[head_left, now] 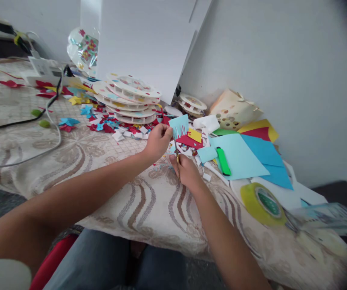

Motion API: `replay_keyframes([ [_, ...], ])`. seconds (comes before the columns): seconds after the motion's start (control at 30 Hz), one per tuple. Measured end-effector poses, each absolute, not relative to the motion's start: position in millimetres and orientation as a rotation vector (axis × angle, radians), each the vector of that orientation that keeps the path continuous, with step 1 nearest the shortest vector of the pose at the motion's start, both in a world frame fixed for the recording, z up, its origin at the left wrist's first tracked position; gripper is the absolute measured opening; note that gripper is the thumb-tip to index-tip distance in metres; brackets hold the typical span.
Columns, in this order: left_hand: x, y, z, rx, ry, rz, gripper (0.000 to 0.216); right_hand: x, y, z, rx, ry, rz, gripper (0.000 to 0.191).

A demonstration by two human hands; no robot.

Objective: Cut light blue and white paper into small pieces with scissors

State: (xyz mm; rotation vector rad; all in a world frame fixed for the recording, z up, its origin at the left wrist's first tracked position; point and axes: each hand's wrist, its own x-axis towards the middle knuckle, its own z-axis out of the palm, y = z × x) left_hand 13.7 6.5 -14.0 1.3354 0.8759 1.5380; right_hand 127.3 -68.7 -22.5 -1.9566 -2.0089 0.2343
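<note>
My left hand pinches the left edge of a small light blue sheet of paper. Along its lower edge the paper is cut into a ragged fringe of narrow strips. Below it, my right hand grips a pair of scissors whose blades point up at the fringed edge. Whether the blades touch the paper cannot be made out. Just beyond the hands lie a small yellow paper piece and red paper. A light blue paper scrap is right of my right hand.
A green box cutter rests on a light blue sheet. Yellow tape lies at the right. Stacked white discs stand behind my left hand, with paper flowers nearby. Cables cross the patterned tablecloth at the left.
</note>
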Motion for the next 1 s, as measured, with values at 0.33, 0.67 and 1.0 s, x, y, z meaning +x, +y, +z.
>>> replay_keyframes([
  [0.33, 13, 9, -18, 1.469, 0.923, 1.56, 0.01, 129, -68, -23, -1.938, -2.002, 0.247, 0.059],
  [0.67, 13, 13, -19, 1.479, 0.891, 1.535, 0.01, 130, -68, -23, -1.924, -1.999, 0.294, 0.059],
  [1.0, 9, 20, -22, 1.561, 0.83, 1.538, 0.009, 130, -67, -21, -1.918, -1.993, 0.318, 0.058],
])
